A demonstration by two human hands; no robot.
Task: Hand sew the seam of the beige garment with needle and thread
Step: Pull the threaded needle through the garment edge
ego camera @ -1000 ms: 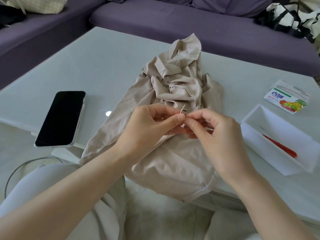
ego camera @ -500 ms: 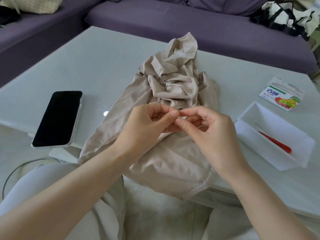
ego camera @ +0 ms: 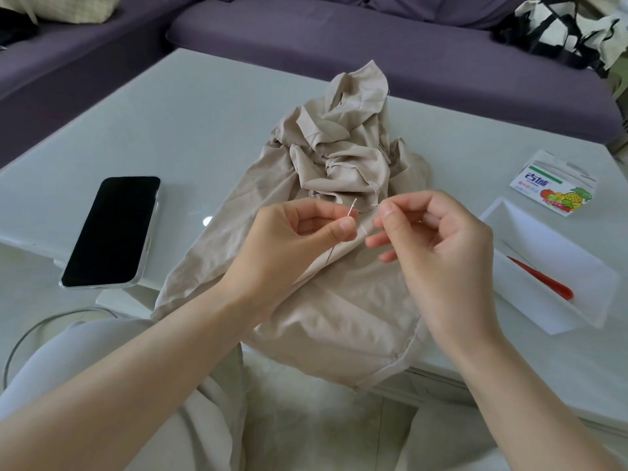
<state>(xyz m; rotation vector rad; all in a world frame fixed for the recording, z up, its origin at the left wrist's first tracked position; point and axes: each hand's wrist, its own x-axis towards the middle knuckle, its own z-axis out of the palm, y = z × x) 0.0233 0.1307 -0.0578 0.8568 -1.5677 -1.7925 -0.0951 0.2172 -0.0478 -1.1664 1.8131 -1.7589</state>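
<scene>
table [ego camera: 204, 124] before a purple sofa [ego camera: 373, 39]; beige garment [ego camera: 339, 158] heaped mid-table, spilling over the near edge. left hand [ego camera: 292, 239] pinches the needle [ego camera: 352, 209], right hand [ego camera: 441, 246] pinches the thread [ego camera: 375, 206], just apart. phone [ego camera: 112, 232] near the left edge, white tray [ego camera: 543, 253] at the right.

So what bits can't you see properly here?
Head view only.
Needle: partly hidden in the left hand's pinch.
Thread: too thin to follow beyond the right hand's fingertips.
Red tool: low in the white box, too small to name.
Packet: small print too tiny to read.
</scene>
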